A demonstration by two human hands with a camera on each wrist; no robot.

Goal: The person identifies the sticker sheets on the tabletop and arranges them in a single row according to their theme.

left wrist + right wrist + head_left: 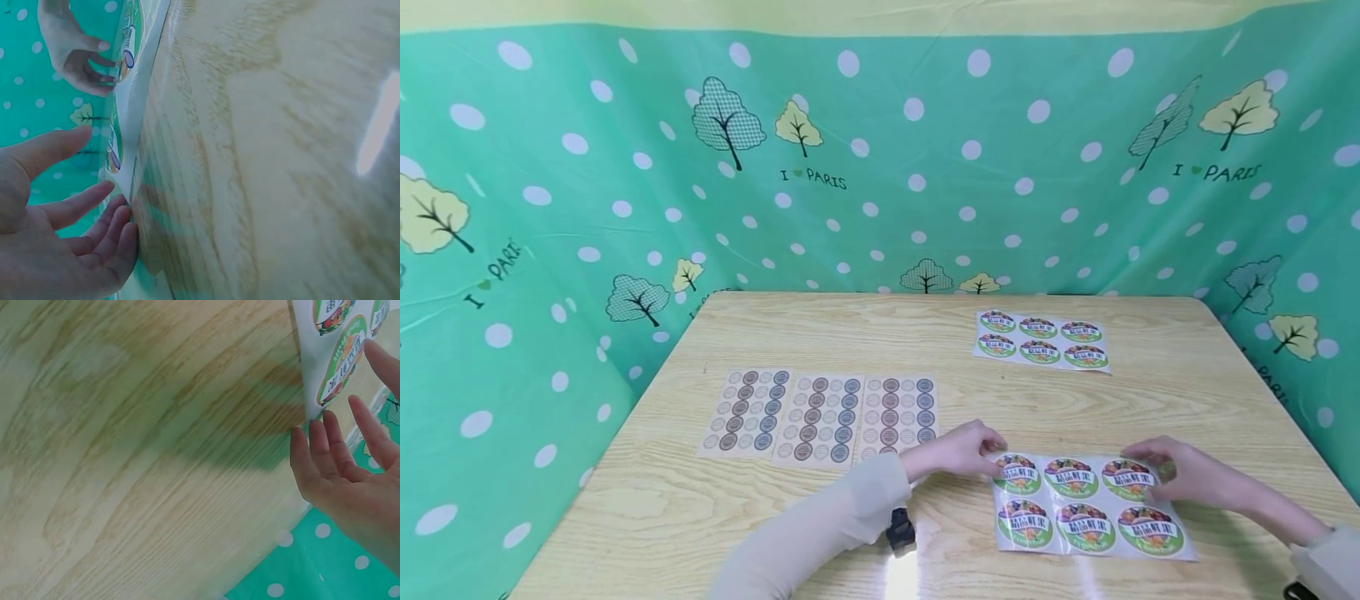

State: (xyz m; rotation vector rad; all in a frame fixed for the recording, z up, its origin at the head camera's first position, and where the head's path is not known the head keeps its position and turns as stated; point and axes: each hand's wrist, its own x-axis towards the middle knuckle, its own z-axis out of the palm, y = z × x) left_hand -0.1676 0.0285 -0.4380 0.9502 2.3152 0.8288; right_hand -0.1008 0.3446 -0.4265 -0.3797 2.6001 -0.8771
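Note:
A sheet of round fruit-label stickers [1093, 503], printed in green and white with fruit pictures, lies flat near the table's front right. At its upper left corner is my left hand [964, 450], fingertips by the edge. In the left wrist view the thumb of this left hand [69, 231] stands apart from the fingers. My right hand [1198, 475] is at the sheet's upper right, its thumb by the right edge. The right wrist view shows the right hand [350, 462] with fingers spread loosely, fingertips beside the sheet's corner [310, 400].
A second fruit-label sheet [1041, 340] lies farther back on the wooden table [647, 500]. Three sheets of small round brown and blue-grey stickers, the left one [745, 414] among them, lie side by side to the left. A green dotted curtain [880, 167] surrounds the table's back and sides.

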